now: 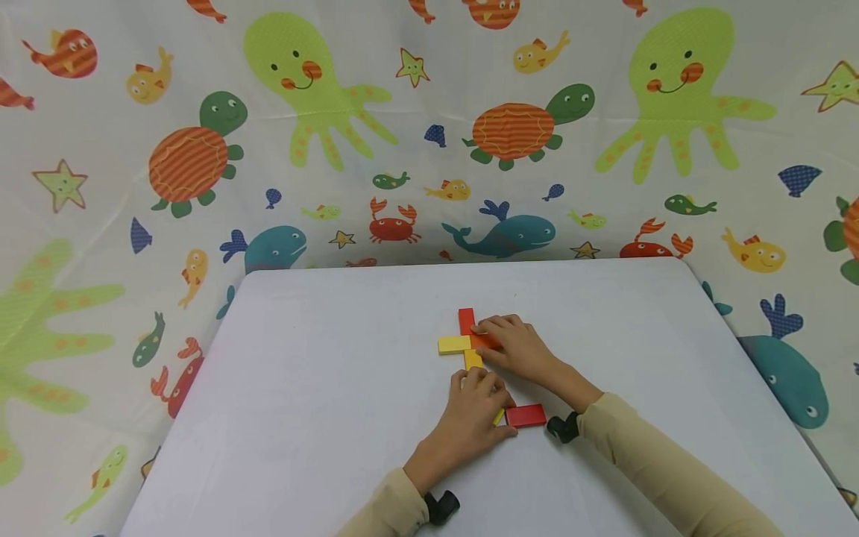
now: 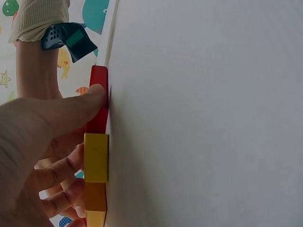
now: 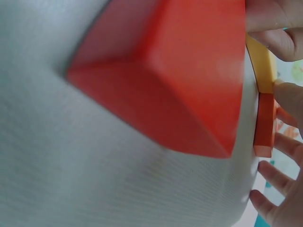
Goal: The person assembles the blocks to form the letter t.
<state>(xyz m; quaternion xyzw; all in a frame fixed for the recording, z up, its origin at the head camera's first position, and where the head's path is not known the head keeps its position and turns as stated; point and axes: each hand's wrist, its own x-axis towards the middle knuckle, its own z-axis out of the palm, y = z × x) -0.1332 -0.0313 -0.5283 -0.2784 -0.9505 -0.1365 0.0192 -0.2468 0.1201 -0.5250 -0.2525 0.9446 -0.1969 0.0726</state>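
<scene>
Flat rectangular blocks form a branching, touching arrangement on a white table. My right hand (image 1: pixel 517 347) pinches an orange block (image 1: pixel 485 341) between thumb and fingers. Around that block are a red block (image 1: pixel 466 321) above, a yellow block (image 1: pixel 454 345) to its left and another yellow block (image 1: pixel 473 359) below. My left hand (image 1: pixel 473 410) is nearer the front, its thumb and a fingertip at opposite sides of a red block's (image 1: pixel 526 415) left end. The thumb lies against that red block (image 2: pixel 97 106) in the left wrist view. Beside it a yellow block (image 2: pixel 96 158) shows, mostly covered from above.
The white table (image 1: pixel 322 388) spreads around both hands. Behind it hangs a cloth (image 1: pixel 429 216) printed with sea animals. A black wrist device (image 1: pixel 443 508) sits at the left cuff, another black device (image 1: pixel 563 427) at the right cuff, close to the red block's right end.
</scene>
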